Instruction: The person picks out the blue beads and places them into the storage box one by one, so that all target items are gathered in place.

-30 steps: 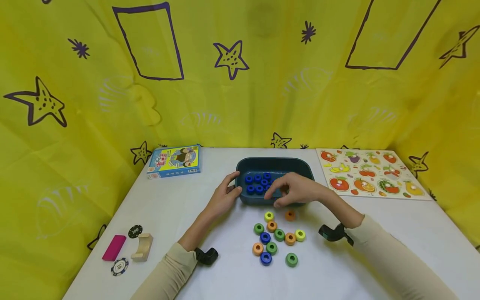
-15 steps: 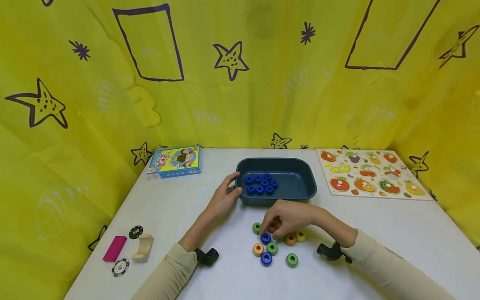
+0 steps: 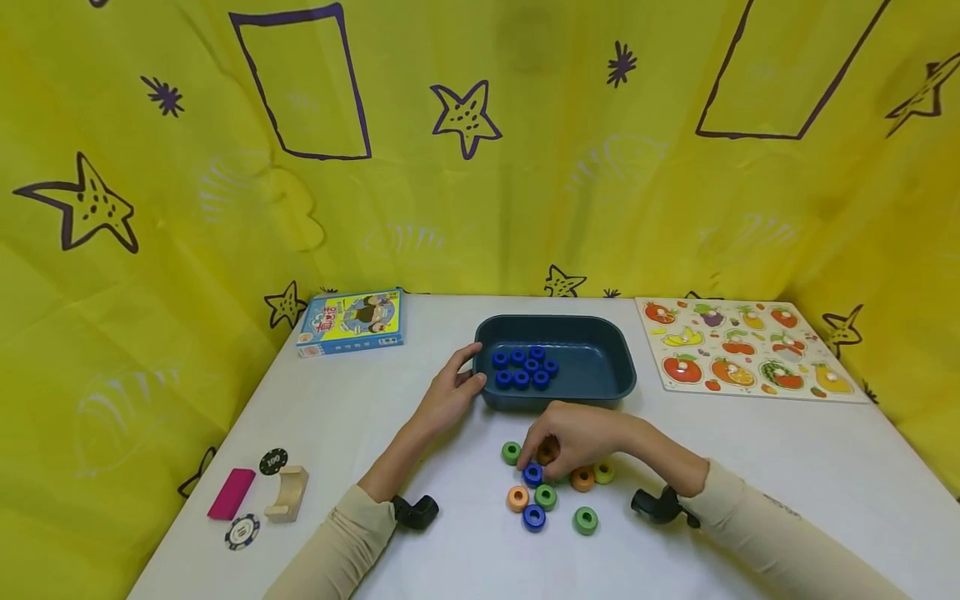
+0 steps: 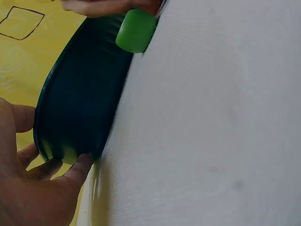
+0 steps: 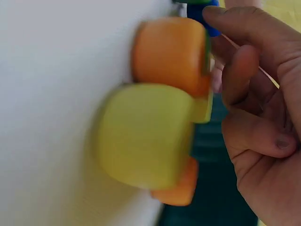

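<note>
My left hand (image 3: 447, 393) holds the left end of a dark teal plastic tray (image 3: 596, 367), its fingertips at the rim and its thumb low on the front corner. Several blue ring-shaped beads (image 3: 521, 380) lie at the tray's left side. In front of it, my right hand (image 3: 585, 435) pinches a blue bead (image 3: 533, 476) between thumb and index finger, down at the table. Its other fingers are curled in the right wrist view. Around it lie green beads (image 3: 545, 497), orange beads (image 3: 517, 499) and yellow beads (image 3: 603, 473); the hand hides some. Another blue bead (image 3: 534, 518) lies nearer me.
A blue-and-yellow card box (image 3: 350, 323) stands back left and a fruit puzzle board (image 3: 750, 350) lies back right. At the left are a pink block (image 3: 232, 494), a wooden arch-shaped piece (image 3: 287, 494), a black chip (image 3: 273, 461) and a white-and-blue chip (image 3: 242, 532).
My right hand has come from above the tray down to the beads in front and taken hold of a blue one. One more blue bead shows in the tray. My left hand stays put.
</note>
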Demonstrator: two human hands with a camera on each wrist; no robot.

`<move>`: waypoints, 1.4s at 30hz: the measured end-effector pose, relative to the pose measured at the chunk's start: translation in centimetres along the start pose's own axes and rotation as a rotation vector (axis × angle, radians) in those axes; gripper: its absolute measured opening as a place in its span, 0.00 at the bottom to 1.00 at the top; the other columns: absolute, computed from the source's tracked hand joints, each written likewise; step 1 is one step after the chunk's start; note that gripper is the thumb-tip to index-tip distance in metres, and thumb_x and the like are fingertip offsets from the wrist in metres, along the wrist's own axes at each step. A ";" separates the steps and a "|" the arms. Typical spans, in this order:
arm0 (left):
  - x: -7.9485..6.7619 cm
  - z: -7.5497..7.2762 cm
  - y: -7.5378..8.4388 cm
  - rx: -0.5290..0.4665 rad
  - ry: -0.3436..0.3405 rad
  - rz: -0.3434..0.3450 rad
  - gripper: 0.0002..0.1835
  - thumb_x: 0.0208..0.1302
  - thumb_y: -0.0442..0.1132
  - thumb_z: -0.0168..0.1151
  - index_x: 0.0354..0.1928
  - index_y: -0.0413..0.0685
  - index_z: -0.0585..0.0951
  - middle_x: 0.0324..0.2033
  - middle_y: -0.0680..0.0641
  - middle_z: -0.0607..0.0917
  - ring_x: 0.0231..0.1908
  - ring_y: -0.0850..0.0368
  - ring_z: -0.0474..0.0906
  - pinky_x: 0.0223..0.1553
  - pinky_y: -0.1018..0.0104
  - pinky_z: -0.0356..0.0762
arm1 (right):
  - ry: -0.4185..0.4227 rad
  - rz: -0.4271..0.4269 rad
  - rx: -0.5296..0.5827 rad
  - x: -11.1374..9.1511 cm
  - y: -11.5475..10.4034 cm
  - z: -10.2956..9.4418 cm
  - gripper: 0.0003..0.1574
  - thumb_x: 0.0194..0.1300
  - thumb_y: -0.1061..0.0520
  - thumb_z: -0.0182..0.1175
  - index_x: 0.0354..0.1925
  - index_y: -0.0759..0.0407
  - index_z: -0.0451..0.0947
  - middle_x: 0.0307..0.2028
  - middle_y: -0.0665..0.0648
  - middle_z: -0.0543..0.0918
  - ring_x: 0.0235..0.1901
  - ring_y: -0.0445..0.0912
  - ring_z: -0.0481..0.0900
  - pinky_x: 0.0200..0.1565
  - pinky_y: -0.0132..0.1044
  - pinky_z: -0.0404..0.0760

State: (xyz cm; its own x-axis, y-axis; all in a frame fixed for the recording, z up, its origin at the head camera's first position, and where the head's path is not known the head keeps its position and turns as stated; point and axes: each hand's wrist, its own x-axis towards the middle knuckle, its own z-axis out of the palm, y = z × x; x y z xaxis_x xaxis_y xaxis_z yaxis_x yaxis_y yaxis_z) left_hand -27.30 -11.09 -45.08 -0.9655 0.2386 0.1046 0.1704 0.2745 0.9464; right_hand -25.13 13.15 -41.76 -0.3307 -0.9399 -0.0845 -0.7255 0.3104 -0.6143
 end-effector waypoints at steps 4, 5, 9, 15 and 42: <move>-0.3 -0.2 0.8 0.000 -0.017 -0.008 0.27 0.68 0.39 0.52 0.68 0.56 0.61 0.67 0.53 0.60 0.60 0.48 0.65 0.57 0.54 0.65 | 0.052 0.019 0.002 -0.7 -0.5 -1.8 0.16 0.56 0.53 0.66 0.44 0.40 0.83 0.35 0.36 0.80 0.21 0.35 0.71 0.23 0.29 0.71; -0.4 -0.2 1.2 -0.004 -0.023 -0.012 0.27 0.68 0.39 0.52 0.69 0.55 0.61 0.68 0.52 0.59 0.61 0.47 0.65 0.57 0.53 0.65 | 0.067 0.018 0.003 -0.9 -0.6 -2.5 0.16 0.56 0.53 0.66 0.45 0.41 0.83 0.35 0.37 0.80 0.20 0.36 0.71 0.22 0.29 0.71; -1.1 -0.5 2.9 -0.009 -0.041 -0.022 0.28 0.69 0.37 0.51 0.69 0.50 0.60 0.68 0.47 0.58 0.61 0.43 0.63 0.57 0.50 0.64 | 0.135 0.024 -0.015 -1.8 0.0 -5.5 0.17 0.55 0.51 0.67 0.45 0.44 0.82 0.34 0.39 0.81 0.20 0.38 0.72 0.22 0.31 0.72; -0.7 -0.4 1.4 -0.018 -0.034 -0.028 0.28 0.68 0.39 0.51 0.69 0.54 0.61 0.68 0.47 0.58 0.62 0.43 0.63 0.57 0.50 0.64 | 0.174 0.123 -0.031 -2.2 3.8 -8.2 0.15 0.55 0.52 0.67 0.43 0.43 0.83 0.32 0.42 0.82 0.18 0.38 0.70 0.22 0.31 0.71; 0.0 0.0 0.1 0.008 0.005 -0.010 0.27 0.68 0.43 0.53 0.68 0.60 0.62 0.66 0.56 0.61 0.60 0.49 0.66 0.56 0.55 0.66 | -0.017 0.360 -0.103 -2.6 7.1 -8.6 0.12 0.53 0.60 0.66 0.37 0.46 0.83 0.35 0.41 0.81 0.35 0.38 0.77 0.39 0.35 0.77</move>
State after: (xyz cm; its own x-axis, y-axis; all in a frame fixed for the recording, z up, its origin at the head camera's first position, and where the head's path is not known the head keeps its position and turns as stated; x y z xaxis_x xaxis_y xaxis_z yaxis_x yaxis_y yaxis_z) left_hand -27.25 -11.05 -45.05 -0.9680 0.2316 0.0970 0.1627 0.2844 0.9448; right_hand -34.65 18.98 -39.12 -0.5657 -0.7702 -0.2944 -0.6218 0.6330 -0.4612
